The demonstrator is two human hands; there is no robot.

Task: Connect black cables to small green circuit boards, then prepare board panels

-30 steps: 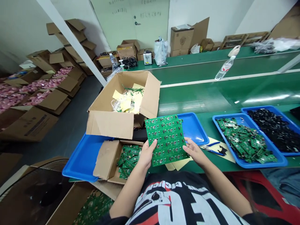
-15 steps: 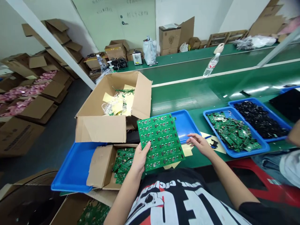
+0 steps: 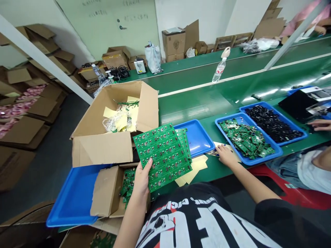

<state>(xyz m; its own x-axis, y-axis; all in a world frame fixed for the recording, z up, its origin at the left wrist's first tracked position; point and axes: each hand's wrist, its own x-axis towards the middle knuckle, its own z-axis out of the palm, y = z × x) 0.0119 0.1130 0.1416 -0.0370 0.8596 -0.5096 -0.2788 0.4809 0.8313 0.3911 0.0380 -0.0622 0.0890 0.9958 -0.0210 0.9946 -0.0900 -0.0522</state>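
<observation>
My left hand (image 3: 141, 176) grips the lower left edge of a green circuit board panel (image 3: 162, 151), held tilted above a small carton of cut boards (image 3: 126, 184). A second panel shows just behind the first at its right edge. My right hand (image 3: 225, 155) rests on the green bench to the right, on a pair of blue-handled cutters (image 3: 214, 152) lying on yellow paper; its fingers curl down over them. An empty blue tray (image 3: 198, 137) lies between the two hands.
A large open carton (image 3: 103, 146) with yellow sheets stands at the left, above a blue tray (image 3: 71, 201). Blue trays of green boards (image 3: 247, 139) and black parts (image 3: 274, 122) lie at the right. A co-worker's hand (image 3: 320, 124) reaches in far right. A water bottle (image 3: 218, 71) lies on the belt.
My right hand let go of the panel and moved right and down onto the cutters. The left hand alone keeps the panel, now tilted. The view has swung right.
</observation>
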